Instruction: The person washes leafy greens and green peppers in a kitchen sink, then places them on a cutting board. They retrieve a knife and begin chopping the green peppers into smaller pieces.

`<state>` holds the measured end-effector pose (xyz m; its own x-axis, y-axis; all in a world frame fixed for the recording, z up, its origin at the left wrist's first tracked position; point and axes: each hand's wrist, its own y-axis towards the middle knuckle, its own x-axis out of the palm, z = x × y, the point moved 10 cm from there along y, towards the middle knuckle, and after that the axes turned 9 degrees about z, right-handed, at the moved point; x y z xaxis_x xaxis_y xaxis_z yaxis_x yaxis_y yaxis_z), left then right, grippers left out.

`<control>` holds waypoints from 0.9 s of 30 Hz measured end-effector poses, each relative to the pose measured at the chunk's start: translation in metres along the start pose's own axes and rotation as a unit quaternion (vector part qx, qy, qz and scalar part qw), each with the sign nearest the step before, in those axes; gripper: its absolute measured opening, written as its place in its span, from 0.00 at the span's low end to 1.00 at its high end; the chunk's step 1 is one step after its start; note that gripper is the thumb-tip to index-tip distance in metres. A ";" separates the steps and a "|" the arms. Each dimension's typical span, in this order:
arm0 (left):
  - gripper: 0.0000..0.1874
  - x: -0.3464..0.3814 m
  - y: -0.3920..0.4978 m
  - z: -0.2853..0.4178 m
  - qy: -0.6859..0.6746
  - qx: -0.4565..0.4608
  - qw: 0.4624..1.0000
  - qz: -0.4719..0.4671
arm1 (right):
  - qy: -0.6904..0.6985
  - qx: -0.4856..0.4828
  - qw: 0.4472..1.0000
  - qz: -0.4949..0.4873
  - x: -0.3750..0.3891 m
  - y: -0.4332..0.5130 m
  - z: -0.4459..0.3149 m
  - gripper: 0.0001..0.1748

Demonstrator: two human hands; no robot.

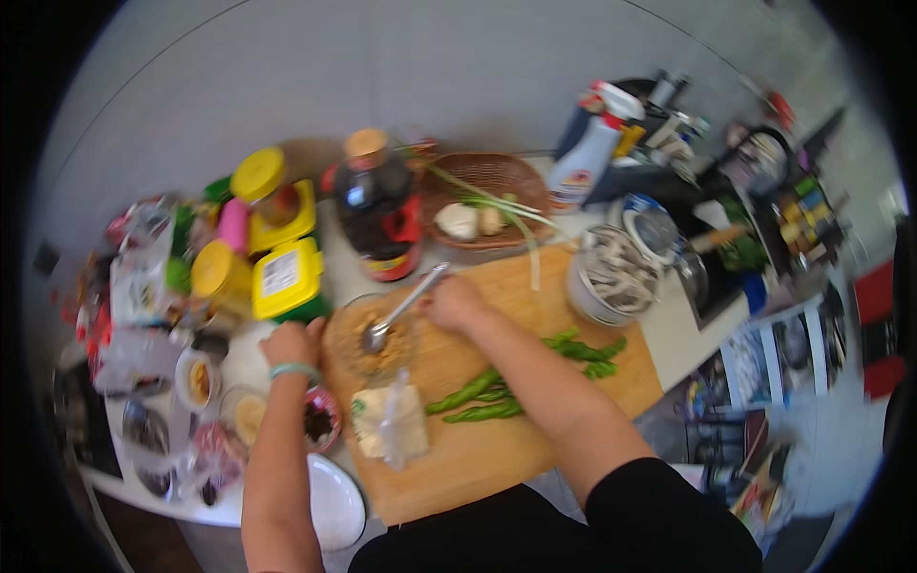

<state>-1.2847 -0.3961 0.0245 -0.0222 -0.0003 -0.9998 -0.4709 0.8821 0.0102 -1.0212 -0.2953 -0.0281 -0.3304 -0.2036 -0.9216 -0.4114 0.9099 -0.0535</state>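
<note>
A clear bowl (344, 358) of tan, crumbly or minced food stands at the board's left end. A metal spoon (408, 306) leans in it, its bowl in the food. My right hand (455, 304), fingers curled, is right beside the spoon's handle; whether it grips the handle is not clear. My left hand (292, 345), with a pale green bangle at the wrist, is by the bowl's left side, below a green tub with a yellow lid (286, 279). Its fingertips are hidden. Long green peppers (476, 405) lie partly under my right forearm. A knotted plastic bag of pale food (390, 422) lies nearer me.
Behind the wooden board (458, 465) stand a large dark sauce bottle (376, 208), a brown basket (487, 175) with scallions and a white spray bottle (591, 154). A tub of grey food pieces (612, 279) sits at right. A white dish (333, 501) and small bowls are at left.
</note>
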 end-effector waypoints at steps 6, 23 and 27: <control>0.30 0.003 0.005 0.009 0.051 0.048 0.997 0.011 | 0.010 0.009 1.000 -0.013 -0.035 -0.022 -0.018 0.22; 0.19 -0.032 -0.015 0.015 0.003 0.101 0.992 -0.080 | 0.112 -0.129 0.981 0.087 -0.057 -0.041 -0.011 0.23; 0.20 -0.089 -0.021 -0.024 -0.055 0.041 0.994 0.086 | 0.170 -0.032 0.985 -0.002 -0.085 -0.059 -0.022 0.24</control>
<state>-1.2941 -0.4260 0.1140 0.0032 0.2009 -0.9796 -0.3953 0.9001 0.1833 -0.9876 -0.3396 0.0614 -0.5889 -0.3269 -0.7391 -0.4624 0.8863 -0.0235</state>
